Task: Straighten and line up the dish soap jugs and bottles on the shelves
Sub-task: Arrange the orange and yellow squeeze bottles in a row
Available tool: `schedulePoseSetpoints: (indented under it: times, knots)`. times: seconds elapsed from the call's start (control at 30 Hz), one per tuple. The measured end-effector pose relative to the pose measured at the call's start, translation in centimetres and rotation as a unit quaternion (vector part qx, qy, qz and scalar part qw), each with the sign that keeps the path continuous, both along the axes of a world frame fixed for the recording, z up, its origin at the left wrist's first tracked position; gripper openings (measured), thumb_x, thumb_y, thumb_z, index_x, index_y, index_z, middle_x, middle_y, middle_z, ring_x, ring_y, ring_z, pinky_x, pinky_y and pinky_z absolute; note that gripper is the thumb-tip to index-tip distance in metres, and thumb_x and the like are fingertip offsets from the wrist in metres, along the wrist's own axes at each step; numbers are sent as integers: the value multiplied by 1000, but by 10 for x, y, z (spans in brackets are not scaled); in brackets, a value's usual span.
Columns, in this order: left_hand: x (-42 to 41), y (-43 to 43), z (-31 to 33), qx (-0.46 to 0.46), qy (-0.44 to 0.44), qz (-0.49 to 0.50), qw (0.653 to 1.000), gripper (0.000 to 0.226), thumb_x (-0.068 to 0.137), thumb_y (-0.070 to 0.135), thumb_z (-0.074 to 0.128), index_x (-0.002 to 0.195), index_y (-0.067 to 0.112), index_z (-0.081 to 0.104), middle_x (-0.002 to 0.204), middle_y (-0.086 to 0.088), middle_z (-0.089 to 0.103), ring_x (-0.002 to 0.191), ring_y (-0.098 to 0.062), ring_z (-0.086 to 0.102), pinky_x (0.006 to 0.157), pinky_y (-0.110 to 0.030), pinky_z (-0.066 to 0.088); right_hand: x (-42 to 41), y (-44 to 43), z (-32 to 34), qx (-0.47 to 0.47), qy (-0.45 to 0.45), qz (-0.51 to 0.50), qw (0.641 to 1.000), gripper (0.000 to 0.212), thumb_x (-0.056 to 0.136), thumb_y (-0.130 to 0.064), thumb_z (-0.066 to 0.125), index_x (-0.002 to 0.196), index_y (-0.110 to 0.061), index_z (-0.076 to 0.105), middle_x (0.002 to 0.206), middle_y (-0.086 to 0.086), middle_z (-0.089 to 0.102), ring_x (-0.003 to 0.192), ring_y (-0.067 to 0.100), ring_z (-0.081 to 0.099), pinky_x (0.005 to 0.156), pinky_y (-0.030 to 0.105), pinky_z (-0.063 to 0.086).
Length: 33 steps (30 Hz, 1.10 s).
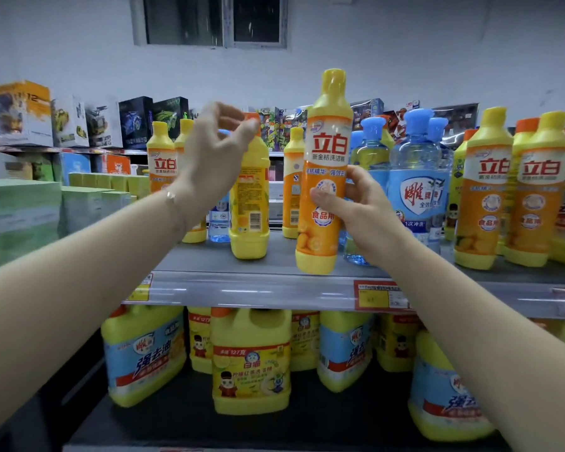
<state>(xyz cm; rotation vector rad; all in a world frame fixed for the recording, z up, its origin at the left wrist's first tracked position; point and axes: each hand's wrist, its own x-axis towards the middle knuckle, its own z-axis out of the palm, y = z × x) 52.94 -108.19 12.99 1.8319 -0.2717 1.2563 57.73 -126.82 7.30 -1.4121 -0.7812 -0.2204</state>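
Note:
My right hand (356, 207) grips an orange Liby dish soap bottle (327, 138) with a yellow cap around its middle. It holds the bottle slightly tilted, label towards me, at the front of the upper shelf (209, 259). My left hand (219, 148) reaches up with curled fingers to the orange cap of a yellow bottle (250, 203) that stands with its back label facing me. Whether those fingers pinch the cap is unclear. More orange bottles (483, 190) and blue bottles (418, 187) stand along the shelf. Yellow jugs (252, 360) fill the lower shelf.
Price tags (380, 295) hang on the upper shelf's front rail. Green packs (17, 216) are stacked at the left. Toy boxes (69, 122) line a far shelf under a window. A blue-labelled jug (144, 353) on the lower shelf leans sideways.

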Motion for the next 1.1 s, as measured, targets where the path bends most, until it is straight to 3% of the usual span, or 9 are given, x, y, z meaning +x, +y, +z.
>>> schedulePoseSetpoints:
  times: [0.07,0.13,0.3,0.43,0.5,0.6,0.8,0.97,1.1]
  knots:
    - [5,17,-29,37,-18,101,994,37,86,25,68,114,11,49,108,0,52,95,-17,54,84,-29,50,1,-7,-2,7,3,-16,1000,35,85,-17,70,114,-22,52,111,4,67,100,21,67,80,39,57]
    - [12,25,-53,49,37,142,988,57,81,28,74,124,10,42,117,-3,45,106,-18,47,95,-34,45,3,-13,-2,21,9,-25,999,35,85,-16,70,115,-21,53,110,4,67,100,22,67,79,39,57]
    - [30,21,-81,-37,236,87,967,101,62,40,88,137,16,25,136,-10,45,126,-26,45,103,-40,41,4,-21,-3,37,15,-41,998,30,86,-14,68,109,-23,52,109,4,66,99,22,66,79,39,57]
    - [40,20,-80,-67,269,91,957,83,61,35,90,124,16,39,117,-5,56,110,-24,56,78,-32,47,4,-22,-3,38,12,-53,998,31,85,-15,69,110,-23,52,109,4,66,100,22,66,81,40,57]
    - [42,20,-75,-79,289,79,951,76,62,33,90,119,17,42,115,-5,56,107,-21,55,76,-30,45,4,-21,-2,34,10,-55,998,31,86,-16,68,111,-23,52,111,3,66,100,22,66,82,41,57]
    - [49,19,-71,-80,303,62,948,83,64,31,89,128,15,38,122,-6,52,108,-20,52,80,-31,46,3,-19,-3,30,10,-54,998,32,86,-17,68,113,-22,51,111,3,65,100,21,66,80,39,57]
    - [60,27,-64,-193,345,-70,916,101,68,20,86,147,19,22,137,-4,48,125,-26,47,101,-45,41,6,-13,-2,18,3,-55,998,34,86,-19,69,114,-23,50,113,3,64,103,21,65,82,39,56]
    - [62,16,-67,-178,307,-21,934,75,71,19,85,130,18,39,121,-3,56,116,-24,55,96,-39,48,12,-4,-3,20,-1,-66,998,36,86,-20,68,116,-23,49,115,2,63,103,19,64,80,35,56]
    - [65,-13,-72,-157,278,94,943,78,73,32,83,132,13,36,133,-10,49,125,-30,47,104,-45,43,17,9,-2,32,4,-82,996,42,85,-19,70,121,-17,48,115,4,63,102,19,64,80,35,57]
